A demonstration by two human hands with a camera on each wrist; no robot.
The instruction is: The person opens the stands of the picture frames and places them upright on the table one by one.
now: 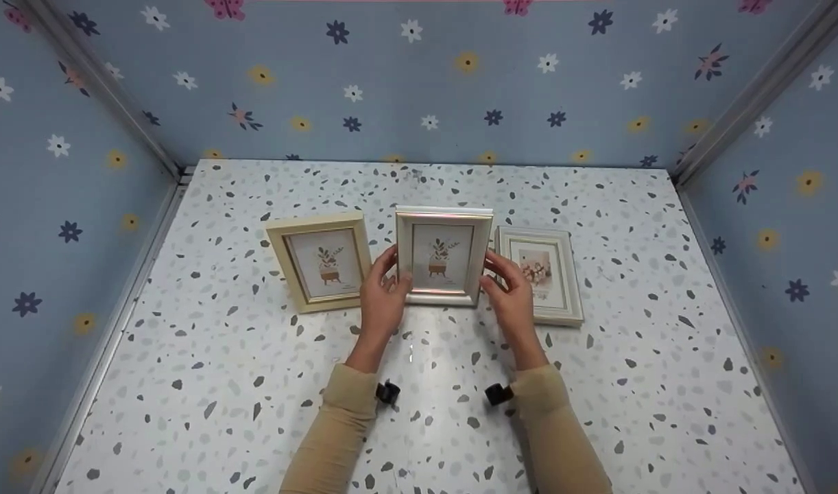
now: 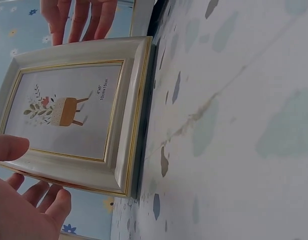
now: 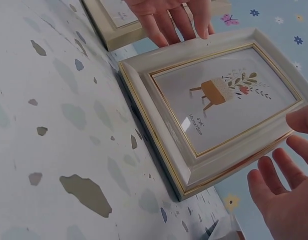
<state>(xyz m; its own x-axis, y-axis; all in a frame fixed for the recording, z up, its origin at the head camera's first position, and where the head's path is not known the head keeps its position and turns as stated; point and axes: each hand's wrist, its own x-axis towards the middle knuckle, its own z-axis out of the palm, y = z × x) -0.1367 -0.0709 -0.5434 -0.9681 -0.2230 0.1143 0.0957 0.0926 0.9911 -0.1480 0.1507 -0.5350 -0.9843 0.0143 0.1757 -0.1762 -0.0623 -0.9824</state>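
A silver-white picture frame with gold trim stands upright on the table in the middle, showing a potted-plant print. My left hand holds its left side, thumb at the front and fingers toward the back. At the right side, my right hand lightly grips the edge between thumb and bent fingers. Both hands show around the same frame in the wrist views, the left hand low in its own view and the right hand at lower right in its own. The frame's back is hidden.
A cream picture frame stands tilted just left of the middle one. To the right, another whitish frame with a flower picture leans behind my right hand. Blue flowered walls enclose the speckled table at back and sides.
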